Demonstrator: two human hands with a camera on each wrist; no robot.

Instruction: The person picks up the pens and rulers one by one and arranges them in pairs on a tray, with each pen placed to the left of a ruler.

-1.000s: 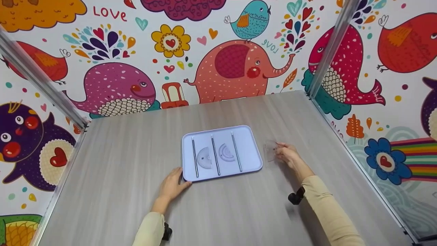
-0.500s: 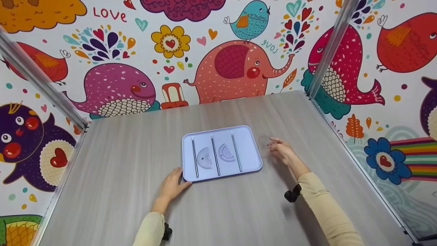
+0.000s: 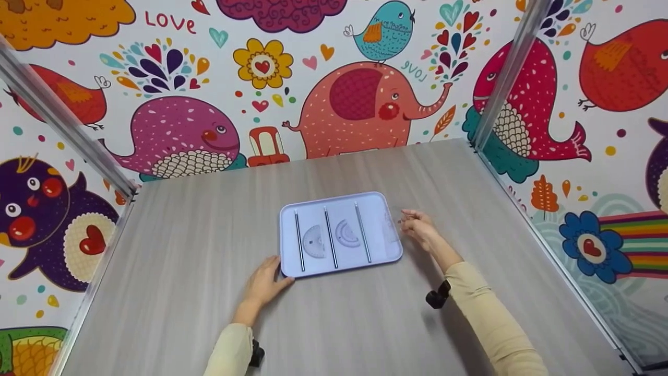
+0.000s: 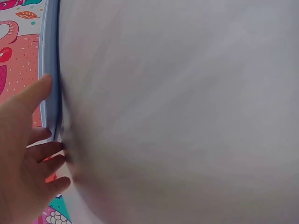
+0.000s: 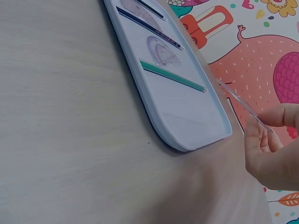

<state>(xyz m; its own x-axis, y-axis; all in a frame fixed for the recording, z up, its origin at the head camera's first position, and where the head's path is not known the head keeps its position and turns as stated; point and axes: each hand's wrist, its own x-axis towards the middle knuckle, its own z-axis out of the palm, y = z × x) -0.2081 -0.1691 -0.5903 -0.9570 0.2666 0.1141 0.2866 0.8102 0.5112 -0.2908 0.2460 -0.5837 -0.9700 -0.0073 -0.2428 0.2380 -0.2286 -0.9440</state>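
A pale blue tray (image 3: 288, 235) holds three pencils laid slantwise: a left pencil (image 3: 299, 241), a middle pencil (image 3: 331, 237) and a green pencil (image 5: 173, 78) on the right. Between them lie two clear protractors, a left protractor (image 3: 314, 242) and a smaller right protractor (image 3: 346, 233). My left hand (image 3: 262, 282) rests against the tray's near left corner, thumb on the front edge, relaxed fingers along the side. Beyond the tray's right edge, my right hand (image 3: 420, 230) pinches another clear protractor (image 5: 240, 102) between thumb and fingers. It shows edge-on in the right wrist view and faintly overlaps the tray's right end from above.
The tray stands on a grey wood-grain table (image 3: 209, 224). Printed cartoon walls (image 3: 355, 115) enclose the back and both sides, with metal posts (image 3: 503, 78) at the corners. Each wrist carries a black camera mount (image 3: 438, 295).
My right hand has moved left with the protractor, from beside the tray to where the protractor overlaps its right end. The left hand and the tray have stayed put.
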